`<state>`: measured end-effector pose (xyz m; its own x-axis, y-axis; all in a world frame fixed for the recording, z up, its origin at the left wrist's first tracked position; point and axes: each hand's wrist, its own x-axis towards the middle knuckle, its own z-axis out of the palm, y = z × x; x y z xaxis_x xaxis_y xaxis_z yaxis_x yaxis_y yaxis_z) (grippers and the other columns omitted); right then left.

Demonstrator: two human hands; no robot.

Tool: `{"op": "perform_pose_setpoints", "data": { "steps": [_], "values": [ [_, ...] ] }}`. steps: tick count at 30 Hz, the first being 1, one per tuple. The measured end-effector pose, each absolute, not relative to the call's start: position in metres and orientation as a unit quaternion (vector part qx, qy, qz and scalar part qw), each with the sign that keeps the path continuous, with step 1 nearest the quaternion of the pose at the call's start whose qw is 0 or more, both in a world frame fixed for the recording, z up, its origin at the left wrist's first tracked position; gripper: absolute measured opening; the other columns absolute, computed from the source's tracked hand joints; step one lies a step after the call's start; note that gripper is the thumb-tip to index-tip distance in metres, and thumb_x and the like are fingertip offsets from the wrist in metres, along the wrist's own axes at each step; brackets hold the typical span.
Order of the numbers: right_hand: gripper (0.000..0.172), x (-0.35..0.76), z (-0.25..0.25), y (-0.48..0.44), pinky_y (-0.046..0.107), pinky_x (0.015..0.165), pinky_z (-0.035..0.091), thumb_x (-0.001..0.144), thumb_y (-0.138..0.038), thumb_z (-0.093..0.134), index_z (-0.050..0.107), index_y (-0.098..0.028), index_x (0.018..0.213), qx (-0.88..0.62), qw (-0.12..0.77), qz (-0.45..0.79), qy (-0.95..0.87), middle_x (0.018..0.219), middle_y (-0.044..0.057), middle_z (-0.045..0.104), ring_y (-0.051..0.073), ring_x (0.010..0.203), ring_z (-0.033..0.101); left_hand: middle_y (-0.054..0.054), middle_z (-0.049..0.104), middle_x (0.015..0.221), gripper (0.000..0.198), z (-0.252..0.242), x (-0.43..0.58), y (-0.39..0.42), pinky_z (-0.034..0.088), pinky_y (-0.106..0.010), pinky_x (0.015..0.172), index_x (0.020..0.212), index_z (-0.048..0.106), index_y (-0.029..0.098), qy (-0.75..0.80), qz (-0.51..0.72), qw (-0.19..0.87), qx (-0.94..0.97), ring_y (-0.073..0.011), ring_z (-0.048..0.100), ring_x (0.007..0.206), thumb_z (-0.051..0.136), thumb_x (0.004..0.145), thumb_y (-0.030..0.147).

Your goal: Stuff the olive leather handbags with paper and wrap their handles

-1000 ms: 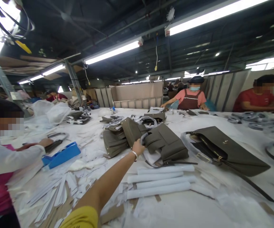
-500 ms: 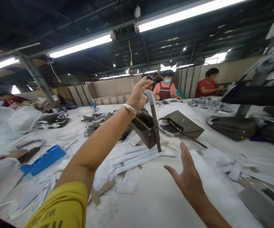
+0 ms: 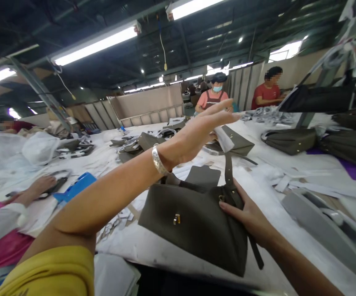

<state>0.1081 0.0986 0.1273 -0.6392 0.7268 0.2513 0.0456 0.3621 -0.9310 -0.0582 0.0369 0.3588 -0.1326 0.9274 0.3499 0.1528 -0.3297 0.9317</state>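
A dark olive handbag (image 3: pixel 193 222) is close in front of me, its gold turn-lock facing me and its flap raised behind. Above it, my left hand (image 3: pixel 196 133), with a silver bracelet at the wrist, holds the bag's strap (image 3: pixel 229 168) by a part wrapped in white. The fingers reach forward fairly straight, and the palm hides much of the grip. At the bag's right end, my right hand (image 3: pixel 245 213) grips the side, thumb on the near face by a small metal ring, other fingers behind. A loose strap end hangs below that hand.
A second olive bag (image 3: pixel 238 142) lies behind, with more bags (image 3: pixel 292 139) at right. A blue holder (image 3: pixel 75 187) and a co-worker's hand (image 3: pixel 43 184) are at left. Grey pieces (image 3: pixel 329 230) lie at right. Two people work across the table (image 3: pixel 258 263).
The handbag has come toward me and down, turning its lock side to face me. My right hand, free and open before, has taken hold of its side. My left hand has moved right.
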Motion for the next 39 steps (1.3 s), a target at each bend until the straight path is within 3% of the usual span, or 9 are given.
{"op": "perform_pose_setpoints", "data": {
  "steps": [3, 6, 11, 16, 21, 26, 31, 33, 39],
  "values": [
    [0.079, 0.129, 0.11, 0.116, 0.049, 0.096, 0.055, 0.089, -0.053, 0.061, 0.025, -0.027, 0.154, -0.297, 0.258, 0.505, -0.768, 0.143, 0.014, 0.052, 0.032, 0.119, 0.061, -0.012, 0.064, 0.127, 0.052, 0.323, -0.095, 0.05, 0.056, -0.041, 0.085, 0.125, 0.062, 0.021, 0.545, 0.491, 0.362, 0.575, -0.0285, 0.068, 0.103, 0.077, 0.076, 0.029],
    [0.07, 0.153, 0.1, 0.12, 0.052, 0.1, 0.051, 0.092, -0.054, 0.054, 0.033, -0.023, 0.151, -0.342, 0.25, 0.399, -0.813, 0.143, 0.016, 0.052, 0.033, 0.121, 0.06, -0.011, 0.074, 0.102, 0.051, 0.283, -0.115, 0.036, 0.057, -0.034, 0.078, 0.112, 0.07, 0.015, 0.635, 0.435, 0.28, 0.573, -0.0265, 0.071, 0.085, 0.084, 0.064, 0.027],
    [0.056, 0.183, 0.11, 0.093, 0.051, 0.118, 0.03, 0.095, -0.046, 0.056, 0.043, -0.029, 0.146, -0.187, 0.227, 0.206, -0.933, 0.154, 0.007, 0.039, 0.028, 0.143, 0.035, -0.007, 0.067, 0.125, 0.041, 0.21, -0.092, -0.044, 0.046, -0.039, 0.103, 0.126, 0.064, 0.025, 0.625, 0.287, 0.216, 0.693, -0.0287, 0.063, 0.116, 0.065, 0.087, 0.039],
    [0.081, 0.165, 0.103, 0.085, 0.058, 0.119, 0.021, 0.082, -0.04, 0.074, 0.034, -0.027, 0.151, -0.035, 0.129, 0.101, -0.986, 0.156, 0.008, 0.036, 0.032, 0.145, 0.027, -0.016, 0.037, 0.154, 0.089, 0.126, -0.061, -0.1, 0.031, -0.056, 0.115, 0.149, 0.036, 0.025, 0.664, 0.105, 0.118, 0.731, -0.0358, 0.032, 0.143, 0.073, 0.075, 0.058],
    [0.078, 0.145, 0.076, 0.098, 0.054, 0.11, 0.038, 0.079, -0.039, 0.076, 0.041, -0.024, 0.148, -0.028, 0.087, 0.076, -0.993, 0.149, 0.012, 0.046, 0.035, 0.136, 0.044, -0.012, 0.036, 0.156, 0.082, 0.086, -0.054, -0.107, 0.028, -0.058, 0.116, 0.151, 0.028, 0.03, 0.69, 0.074, 0.006, 0.72, -0.0336, 0.031, 0.144, 0.072, 0.083, 0.044],
    [0.062, 0.157, 0.075, 0.079, 0.048, 0.1, 0.05, 0.08, -0.031, 0.075, 0.055, -0.019, 0.138, -0.042, 0.062, 0.048, -0.996, 0.135, 0.016, 0.06, 0.035, 0.12, 0.059, -0.009, 0.044, 0.151, 0.074, 0.093, -0.051, -0.118, 0.025, -0.06, 0.116, 0.15, 0.03, 0.032, 0.69, 0.075, 0.059, 0.718, -0.0343, 0.038, 0.14, 0.067, 0.086, 0.041],
    [0.084, 0.153, 0.09, 0.072, 0.055, 0.106, 0.042, 0.076, -0.044, 0.077, 0.04, -0.023, 0.149, -0.029, 0.028, 0.072, -0.997, 0.148, 0.016, 0.047, 0.038, 0.131, 0.048, -0.011, 0.037, 0.155, 0.084, 0.1, -0.054, -0.112, 0.025, -0.064, 0.114, 0.152, 0.025, 0.033, 0.678, 0.056, 0.089, 0.728, -0.038, 0.033, 0.142, 0.069, 0.082, 0.047],
    [0.088, 0.147, 0.087, 0.076, 0.057, 0.111, 0.034, 0.076, -0.038, 0.076, 0.033, -0.026, 0.152, -0.02, 0.026, 0.067, -0.997, 0.153, 0.014, 0.041, 0.038, 0.137, 0.04, -0.011, 0.034, 0.157, 0.083, 0.095, -0.059, -0.105, 0.026, -0.064, 0.114, 0.153, 0.023, 0.034, 0.675, 0.045, 0.076, 0.732, -0.0382, 0.031, 0.143, 0.068, 0.084, 0.041],
    [0.064, 0.147, 0.038, 0.076, 0.059, 0.108, 0.037, 0.09, -0.007, 0.049, 0.037, -0.027, 0.15, -0.021, 0.079, 0.005, -0.997, 0.15, 0.01, 0.045, 0.034, 0.137, 0.042, -0.004, 0.036, 0.157, 0.076, 0.054, -0.068, -0.104, 0.035, -0.056, 0.113, 0.153, 0.02, 0.037, 0.661, 0.021, 0.015, 0.75, -0.0308, 0.033, 0.143, 0.046, 0.089, 0.005]
  ]
}}
